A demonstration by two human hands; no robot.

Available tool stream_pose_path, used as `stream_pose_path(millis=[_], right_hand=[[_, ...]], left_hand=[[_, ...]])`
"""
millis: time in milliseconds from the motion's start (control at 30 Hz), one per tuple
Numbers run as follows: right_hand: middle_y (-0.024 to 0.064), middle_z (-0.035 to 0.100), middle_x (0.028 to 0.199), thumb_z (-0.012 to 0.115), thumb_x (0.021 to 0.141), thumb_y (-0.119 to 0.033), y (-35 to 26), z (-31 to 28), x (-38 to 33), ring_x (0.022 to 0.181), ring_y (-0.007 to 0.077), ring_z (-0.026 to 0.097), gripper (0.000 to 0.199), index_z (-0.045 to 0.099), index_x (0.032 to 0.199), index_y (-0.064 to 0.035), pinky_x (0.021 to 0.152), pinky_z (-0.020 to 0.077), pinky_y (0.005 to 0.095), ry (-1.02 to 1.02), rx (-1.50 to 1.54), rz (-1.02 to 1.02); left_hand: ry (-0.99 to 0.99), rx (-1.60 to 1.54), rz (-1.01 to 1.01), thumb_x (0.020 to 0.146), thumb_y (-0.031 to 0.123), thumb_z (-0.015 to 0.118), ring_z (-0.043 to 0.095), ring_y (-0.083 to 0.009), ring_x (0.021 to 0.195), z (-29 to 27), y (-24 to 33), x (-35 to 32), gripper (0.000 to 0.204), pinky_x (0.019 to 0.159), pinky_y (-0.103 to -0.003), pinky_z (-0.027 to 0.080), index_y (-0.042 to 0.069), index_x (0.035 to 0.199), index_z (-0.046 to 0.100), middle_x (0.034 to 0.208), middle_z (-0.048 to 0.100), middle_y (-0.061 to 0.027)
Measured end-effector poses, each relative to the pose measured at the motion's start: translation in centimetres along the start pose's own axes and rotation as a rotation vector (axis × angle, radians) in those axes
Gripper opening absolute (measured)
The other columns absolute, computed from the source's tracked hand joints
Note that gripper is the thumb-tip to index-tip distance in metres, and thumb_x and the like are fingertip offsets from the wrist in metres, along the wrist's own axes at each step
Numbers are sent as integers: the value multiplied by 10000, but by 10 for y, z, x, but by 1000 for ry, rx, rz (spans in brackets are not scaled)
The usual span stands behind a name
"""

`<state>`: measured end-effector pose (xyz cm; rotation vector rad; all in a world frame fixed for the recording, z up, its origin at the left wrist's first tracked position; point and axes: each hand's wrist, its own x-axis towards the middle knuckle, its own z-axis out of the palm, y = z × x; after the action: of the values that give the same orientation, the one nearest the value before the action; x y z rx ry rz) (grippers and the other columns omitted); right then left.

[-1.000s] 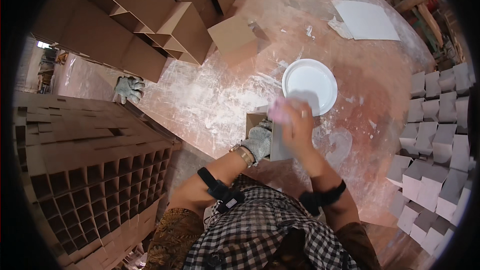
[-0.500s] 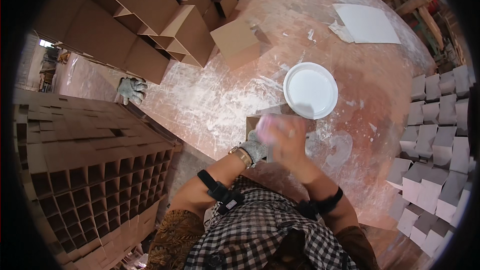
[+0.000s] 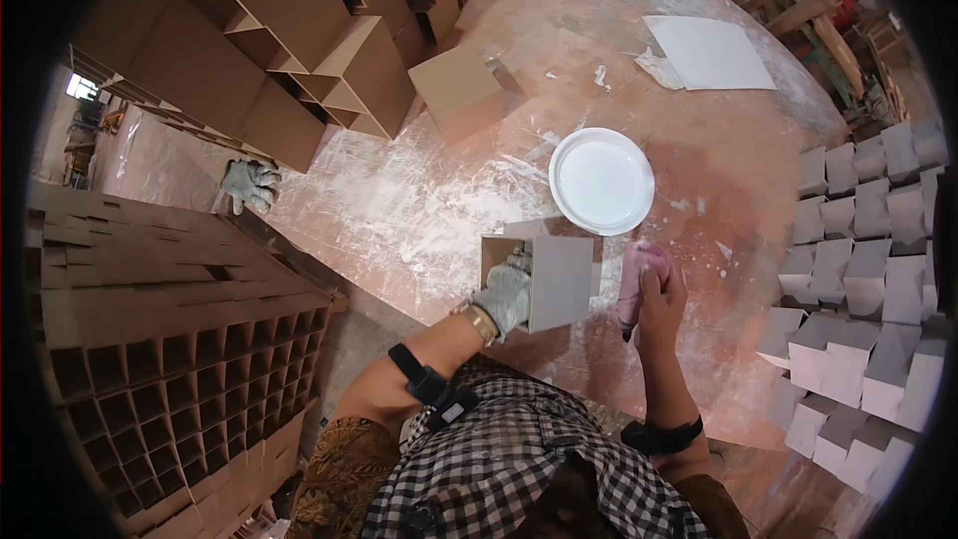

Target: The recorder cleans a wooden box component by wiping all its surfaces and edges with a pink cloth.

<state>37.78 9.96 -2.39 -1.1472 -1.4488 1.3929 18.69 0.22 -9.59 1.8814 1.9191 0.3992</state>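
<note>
A small open-ended cardboard box (image 3: 561,282) with a pale grey face stands at the front edge of the table. My left hand (image 3: 505,297), in a grey knitted glove, is in its open side and holds it, with the fingers partly hidden. To the right of the box, my bare right hand (image 3: 661,301) is closed round a pink squeeze bottle (image 3: 631,284), its dark tip pointing down, apart from the box. Just beyond them lies a round white plastic lid or shallow dish (image 3: 602,180).
Stacked brown cartons (image 3: 274,20) and a single box (image 3: 457,92) stand at the far left. A spare glove (image 3: 249,186) lies at the table's left edge, above a block of cardboard cells (image 3: 190,359). Grey-white boxes (image 3: 868,269) are piled right; a white sheet (image 3: 711,52) lies far right.
My right hand has swung right and nearer, off the box, with the pink bottle. The box's pale face now shows. My left hand stays at the box.
</note>
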Motion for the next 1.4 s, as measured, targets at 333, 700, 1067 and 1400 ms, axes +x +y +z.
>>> stream_pose_path(millis=[333, 700, 1067, 1400], right_hand=[[137, 631, 957, 549, 769, -33, 20, 4, 20, 894, 246, 601, 302, 596, 1067, -26, 807, 453, 321, -130, -369, -6], [133, 576, 1060, 545, 888, -133, -53, 8, -50, 970, 253, 554, 222, 561, 1057, 11, 860, 422, 346, -431, -120, -415], [86, 583, 1107, 531, 920, -236, 19, -17, -20, 973, 225, 590, 343, 492, 1199, -40, 850, 508, 370, -76, 996, 627], [91, 613, 1045, 563, 786, -31, 18, -1, 1, 917, 259, 605, 340, 568, 1125, -59, 778, 488, 329, -443, -296, -173]], left_hand=[[338, -155, 275, 786, 342, 590, 588, -320, 926, 29, 36, -28, 488, 836, -422, 462, 10, 1142, 560, 1076, 593, -172], [194, -370, 170, 782, 343, 594, 584, -322, 922, 54, 34, -22, 466, 828, -421, 464, 11, 1109, 579, 1062, 596, -174], [-462, 136, -240, 772, 461, 566, 577, -301, 1039, -66, 15, -13, 564, 860, -388, 466, 12, 1114, 575, 1129, 590, -195], [-239, 293, -141, 780, 347, 591, 572, -334, 1002, -37, 26, -1, 541, 806, -433, 459, -30, 1161, 519, 1151, 542, -234]])
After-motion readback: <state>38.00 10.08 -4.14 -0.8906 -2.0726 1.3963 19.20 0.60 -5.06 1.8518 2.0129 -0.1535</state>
